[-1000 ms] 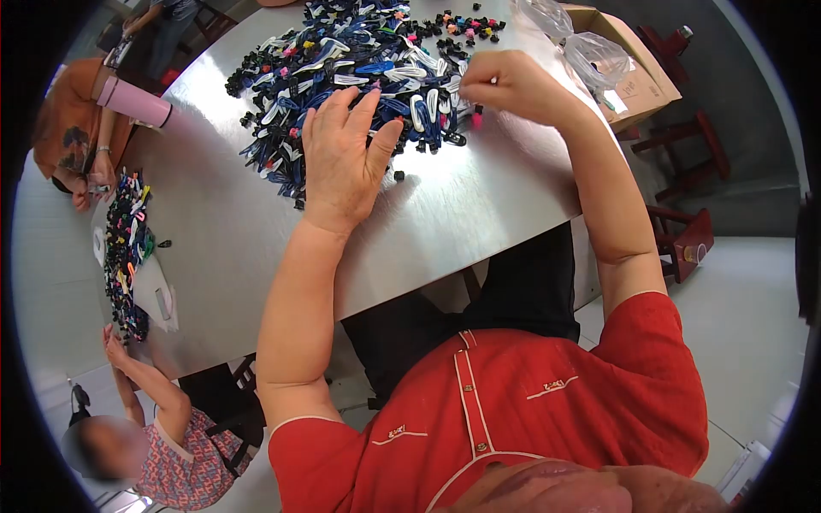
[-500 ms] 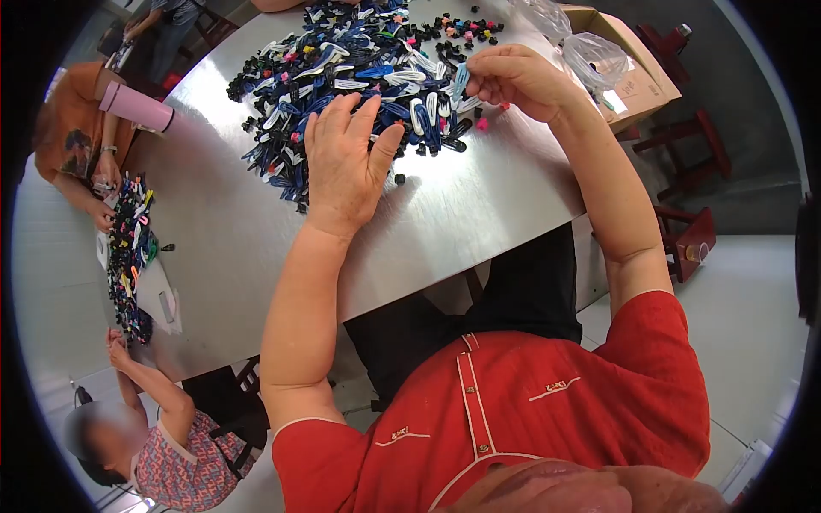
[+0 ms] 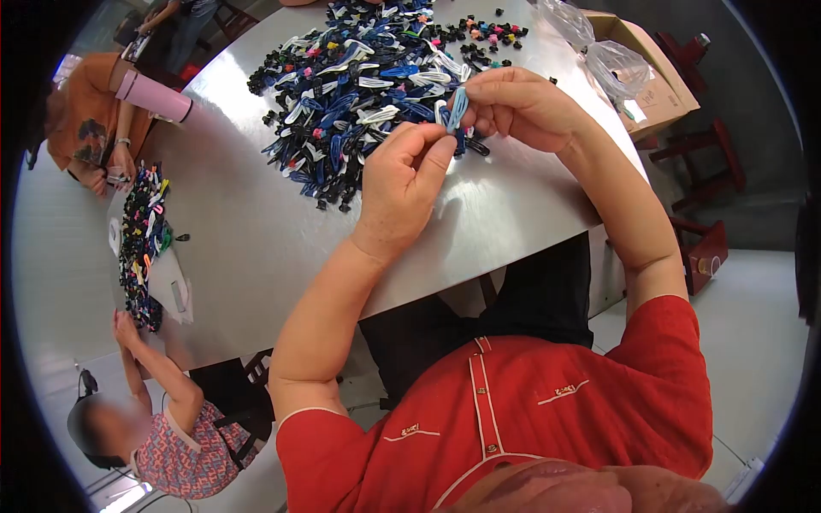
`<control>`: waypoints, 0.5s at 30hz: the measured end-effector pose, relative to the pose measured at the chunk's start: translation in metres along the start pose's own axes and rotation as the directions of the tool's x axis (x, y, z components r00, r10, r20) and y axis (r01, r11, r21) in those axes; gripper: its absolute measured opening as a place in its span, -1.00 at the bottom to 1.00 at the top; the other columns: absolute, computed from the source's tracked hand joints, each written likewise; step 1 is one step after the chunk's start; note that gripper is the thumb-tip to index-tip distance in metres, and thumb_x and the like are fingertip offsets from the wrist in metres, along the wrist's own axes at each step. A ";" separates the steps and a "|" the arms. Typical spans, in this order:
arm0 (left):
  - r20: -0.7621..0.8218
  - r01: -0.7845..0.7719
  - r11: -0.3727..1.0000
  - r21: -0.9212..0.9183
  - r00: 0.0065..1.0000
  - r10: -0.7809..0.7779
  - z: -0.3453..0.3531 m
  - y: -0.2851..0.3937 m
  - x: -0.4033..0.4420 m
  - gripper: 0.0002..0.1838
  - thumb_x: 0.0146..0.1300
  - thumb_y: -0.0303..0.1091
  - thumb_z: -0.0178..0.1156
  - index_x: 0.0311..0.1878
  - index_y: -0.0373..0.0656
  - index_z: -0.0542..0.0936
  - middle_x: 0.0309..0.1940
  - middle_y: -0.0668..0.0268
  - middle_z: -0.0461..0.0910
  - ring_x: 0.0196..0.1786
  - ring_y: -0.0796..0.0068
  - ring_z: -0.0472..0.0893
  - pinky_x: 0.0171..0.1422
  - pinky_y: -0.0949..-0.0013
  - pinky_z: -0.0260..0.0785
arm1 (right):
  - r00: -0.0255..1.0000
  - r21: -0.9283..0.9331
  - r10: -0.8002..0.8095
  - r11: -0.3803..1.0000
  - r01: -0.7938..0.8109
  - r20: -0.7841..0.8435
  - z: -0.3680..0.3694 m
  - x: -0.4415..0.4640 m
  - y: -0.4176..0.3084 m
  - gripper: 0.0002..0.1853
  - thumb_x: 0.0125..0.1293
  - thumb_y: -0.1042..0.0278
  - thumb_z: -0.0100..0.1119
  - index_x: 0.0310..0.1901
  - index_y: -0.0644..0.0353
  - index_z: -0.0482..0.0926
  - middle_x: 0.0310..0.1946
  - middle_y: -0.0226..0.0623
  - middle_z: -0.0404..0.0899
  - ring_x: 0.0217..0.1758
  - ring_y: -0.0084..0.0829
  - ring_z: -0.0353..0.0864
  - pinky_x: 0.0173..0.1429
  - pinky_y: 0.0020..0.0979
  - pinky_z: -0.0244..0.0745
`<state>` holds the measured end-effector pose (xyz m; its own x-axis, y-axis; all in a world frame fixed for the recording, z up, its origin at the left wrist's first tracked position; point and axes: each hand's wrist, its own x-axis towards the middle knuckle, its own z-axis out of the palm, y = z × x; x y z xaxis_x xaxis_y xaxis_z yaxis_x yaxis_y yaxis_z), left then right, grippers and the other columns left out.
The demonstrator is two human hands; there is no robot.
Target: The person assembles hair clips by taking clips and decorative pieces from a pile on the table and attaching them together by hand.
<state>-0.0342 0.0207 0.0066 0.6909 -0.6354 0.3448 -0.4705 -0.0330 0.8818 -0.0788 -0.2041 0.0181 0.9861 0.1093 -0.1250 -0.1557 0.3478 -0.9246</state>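
A light blue hair clip point(image 3: 457, 111) stands out between my two hands at the right edge of a large pile of clips point(image 3: 359, 85). My right hand point(image 3: 522, 103) pinches its upper end. The thumb and index finger of my left hand point(image 3: 402, 179) close on its lower end. Blue, white and black snap clips make up most of the pile, with small black claw clips along its edges. Beyond my right hand lies a loose group of small black claw clips with coloured tops point(image 3: 492, 32).
An open cardboard box point(image 3: 667, 94) with clear plastic bags stands at the right table edge. At the left are a second clip pile point(image 3: 141, 231), a pink tumbler point(image 3: 156, 96) and two seated people. Another person is at the upper left.
My left hand has lifted off the pile and moved right to the blue clip. My right hand took hold of this clip between the earlier frames and still has it.
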 end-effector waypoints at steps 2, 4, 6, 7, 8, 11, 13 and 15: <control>0.076 0.206 0.949 -0.237 0.978 -0.193 0.000 0.000 -0.002 -0.84 0.44 -0.39 0.20 -0.18 -0.30 0.65 -0.38 0.42 0.57 -0.32 0.71 0.49 -0.21 0.54 0.37 | 1.000 0.002 -0.009 1.000 0.009 0.000 0.002 0.003 0.007 -0.78 0.43 0.30 0.21 -0.18 0.32 0.70 -0.41 -0.27 0.71 -0.47 -0.58 0.61 -0.39 -0.61 0.44; 0.096 0.248 0.913 -0.325 0.969 -0.229 -0.002 0.004 -0.003 -0.84 0.45 -0.38 0.19 -0.19 -0.29 0.64 -0.37 0.43 0.58 -0.32 0.70 0.50 -0.19 0.54 0.37 | 0.999 0.004 -0.003 1.000 0.003 -0.032 0.005 0.002 0.008 -0.80 0.40 0.33 0.25 -0.18 0.30 0.71 -0.41 -0.29 0.71 -0.44 -0.59 0.60 -0.35 -0.59 0.46; 0.121 0.290 0.865 -0.409 0.957 -0.263 -0.004 0.006 -0.002 -0.83 0.46 -0.36 0.18 -0.20 -0.28 0.64 -0.36 0.43 0.59 -0.32 0.69 0.50 -0.17 0.55 0.38 | 0.998 -0.007 -0.005 1.000 0.004 -0.055 0.006 0.002 0.009 -0.82 0.38 0.34 0.27 -0.18 0.29 0.72 -0.42 -0.30 0.70 -0.44 -0.59 0.59 -0.34 -0.59 0.45; 0.145 0.310 0.844 -0.437 0.951 -0.274 -0.005 0.007 -0.002 -0.82 0.46 -0.34 0.18 -0.20 -0.26 0.64 -0.36 0.43 0.60 -0.32 0.69 0.51 -0.15 0.56 0.39 | 0.997 -0.020 -0.006 1.000 0.004 -0.078 0.007 0.002 0.010 -0.83 0.37 0.35 0.29 -0.18 0.28 0.72 -0.42 -0.31 0.70 -0.44 -0.59 0.59 -0.34 -0.58 0.45; 0.169 0.330 0.822 -0.464 0.944 -0.284 -0.006 0.007 -0.002 -0.81 0.47 -0.32 0.17 -0.20 -0.24 0.63 -0.36 0.43 0.60 -0.31 0.69 0.51 -0.14 0.56 0.39 | 0.997 -0.017 -0.007 1.000 0.006 -0.078 0.008 0.002 0.009 -0.83 0.37 0.35 0.29 -0.18 0.28 0.72 -0.42 -0.31 0.70 -0.44 -0.59 0.59 -0.34 -0.58 0.45; 0.167 0.343 0.815 -0.466 0.939 -0.300 -0.004 0.005 -0.002 -0.81 0.46 -0.31 0.18 -0.22 -0.22 0.63 -0.37 0.44 0.60 -0.31 0.70 0.51 -0.15 0.56 0.39 | 0.997 -0.064 -0.045 0.997 0.041 -0.063 0.011 0.000 0.007 -0.85 0.34 0.36 0.31 -0.18 0.26 0.72 -0.42 -0.32 0.70 -0.44 -0.60 0.58 -0.34 -0.60 0.44; 0.181 0.359 0.798 -0.483 0.933 -0.310 -0.007 0.002 -0.002 -0.81 0.45 -0.31 0.18 -0.23 -0.21 0.63 -0.38 0.44 0.60 -0.32 0.70 0.51 -0.16 0.57 0.38 | 0.997 -0.086 -0.058 0.995 0.054 -0.043 0.011 -0.001 0.006 -0.86 0.31 0.38 0.33 -0.18 0.26 0.72 -0.42 -0.36 0.69 -0.43 -0.62 0.58 -0.34 -0.62 0.42; 0.196 0.374 0.779 -0.503 0.928 -0.319 -0.008 0.001 -0.002 -0.82 0.44 -0.31 0.18 -0.24 -0.21 0.63 -0.38 0.44 0.60 -0.32 0.71 0.50 -0.17 0.57 0.38 | 0.998 -0.081 -0.055 0.995 0.052 -0.031 0.012 -0.002 0.007 -0.87 0.30 0.38 0.34 -0.20 0.25 0.71 -0.43 -0.39 0.68 -0.42 -0.63 0.58 -0.34 -0.63 0.41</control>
<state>-0.0313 0.0281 0.0091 0.6833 -0.7297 -0.0240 0.1675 0.1247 0.9779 -0.0824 -0.1908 0.0164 0.9945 0.0610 -0.0849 -0.0986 0.2768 -0.9559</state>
